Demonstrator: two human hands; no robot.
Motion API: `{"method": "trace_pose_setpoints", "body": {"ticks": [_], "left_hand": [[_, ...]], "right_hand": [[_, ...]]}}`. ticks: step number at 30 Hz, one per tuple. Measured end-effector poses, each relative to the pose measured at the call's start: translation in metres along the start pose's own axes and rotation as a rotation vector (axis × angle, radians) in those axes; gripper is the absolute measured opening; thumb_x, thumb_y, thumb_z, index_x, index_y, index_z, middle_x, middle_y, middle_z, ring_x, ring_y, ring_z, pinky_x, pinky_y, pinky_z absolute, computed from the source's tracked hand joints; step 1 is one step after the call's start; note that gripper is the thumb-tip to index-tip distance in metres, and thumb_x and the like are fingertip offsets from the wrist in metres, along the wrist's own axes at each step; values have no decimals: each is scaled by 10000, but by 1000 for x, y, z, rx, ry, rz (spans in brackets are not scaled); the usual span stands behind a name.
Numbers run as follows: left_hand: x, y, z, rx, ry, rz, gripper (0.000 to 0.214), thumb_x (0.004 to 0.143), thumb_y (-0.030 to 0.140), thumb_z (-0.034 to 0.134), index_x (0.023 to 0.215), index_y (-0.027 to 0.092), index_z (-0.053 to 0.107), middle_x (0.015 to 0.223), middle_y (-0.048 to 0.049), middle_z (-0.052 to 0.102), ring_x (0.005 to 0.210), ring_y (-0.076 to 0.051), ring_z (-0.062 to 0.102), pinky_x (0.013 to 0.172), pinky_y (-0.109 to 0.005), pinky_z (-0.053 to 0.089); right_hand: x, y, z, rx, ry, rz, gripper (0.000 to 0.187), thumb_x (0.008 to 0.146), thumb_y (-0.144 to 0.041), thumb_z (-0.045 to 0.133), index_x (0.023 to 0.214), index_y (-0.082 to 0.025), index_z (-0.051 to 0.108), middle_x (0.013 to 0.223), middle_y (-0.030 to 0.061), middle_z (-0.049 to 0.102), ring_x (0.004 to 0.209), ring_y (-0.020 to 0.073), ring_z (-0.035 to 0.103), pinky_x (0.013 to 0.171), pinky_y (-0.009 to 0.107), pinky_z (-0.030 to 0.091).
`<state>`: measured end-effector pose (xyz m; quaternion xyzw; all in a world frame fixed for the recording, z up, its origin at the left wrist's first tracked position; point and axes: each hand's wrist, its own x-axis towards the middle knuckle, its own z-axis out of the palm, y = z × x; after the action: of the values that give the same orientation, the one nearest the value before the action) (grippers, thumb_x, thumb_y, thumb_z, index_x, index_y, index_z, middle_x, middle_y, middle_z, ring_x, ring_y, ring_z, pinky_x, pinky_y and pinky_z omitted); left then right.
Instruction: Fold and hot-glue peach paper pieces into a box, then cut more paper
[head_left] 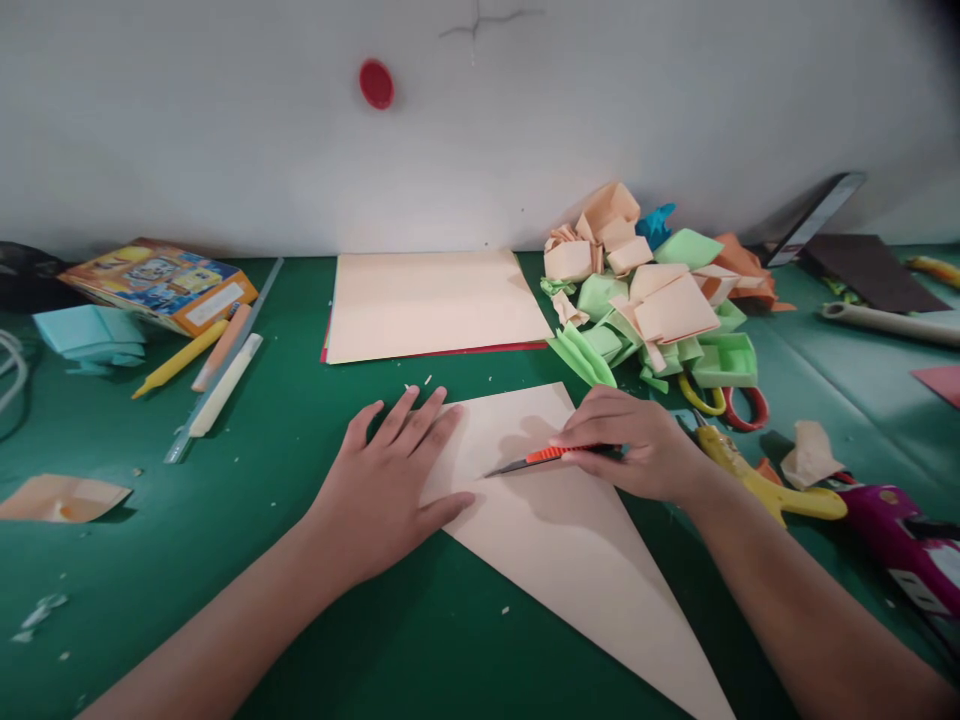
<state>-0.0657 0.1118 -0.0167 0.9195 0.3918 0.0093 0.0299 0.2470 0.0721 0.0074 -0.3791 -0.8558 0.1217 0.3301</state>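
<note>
A pale peach sheet of paper (592, 560) lies slantwise on the green table, narrowing toward the bottom edge of the view. Spread flat on its left end is my left hand (405, 480), fingers apart and nothing held. My right hand (630, 440) grips an orange-handled craft knife (551, 455) between thumb and fingers. The knife's dark blade points left, its tip at the paper's surface not far from my left thumb. Part of the handle is hidden under my right hand.
Behind my hands lies a stack of coloured paper (435, 305). Folded paper pieces (667, 310) pile up at back right, above scissors (724, 405). A yellow glue gun (757, 475) and a purple tool (900, 530) are at right. A ruler (225, 365) and box (161, 285) lie left.
</note>
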Motion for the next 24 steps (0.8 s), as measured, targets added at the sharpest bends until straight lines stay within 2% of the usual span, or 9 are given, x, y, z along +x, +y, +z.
{"method": "trace_pose_setpoints", "body": {"ticks": [18,24], "left_hand": [[0,1,-2,13,-18,-8,863,975,794,174,1645,260,282,1729,-35,200,1601,-347,208,1242,-615,212],[1,1,-3,13,-28,-13,861,977,792,168,1646,261,276,1731,-40,192,1603,-345,201,1240,-619,204]], "right_hand": [[-7,5,-3,26,-10,28,140,945,-193,719,1056,-239,791,880,60,783,800,198,683,731,353,579],[-8,3,-4,2,6,-21,165,933,-162,729,1067,-244,778,891,45,788,792,189,694,754,363,567]]}}
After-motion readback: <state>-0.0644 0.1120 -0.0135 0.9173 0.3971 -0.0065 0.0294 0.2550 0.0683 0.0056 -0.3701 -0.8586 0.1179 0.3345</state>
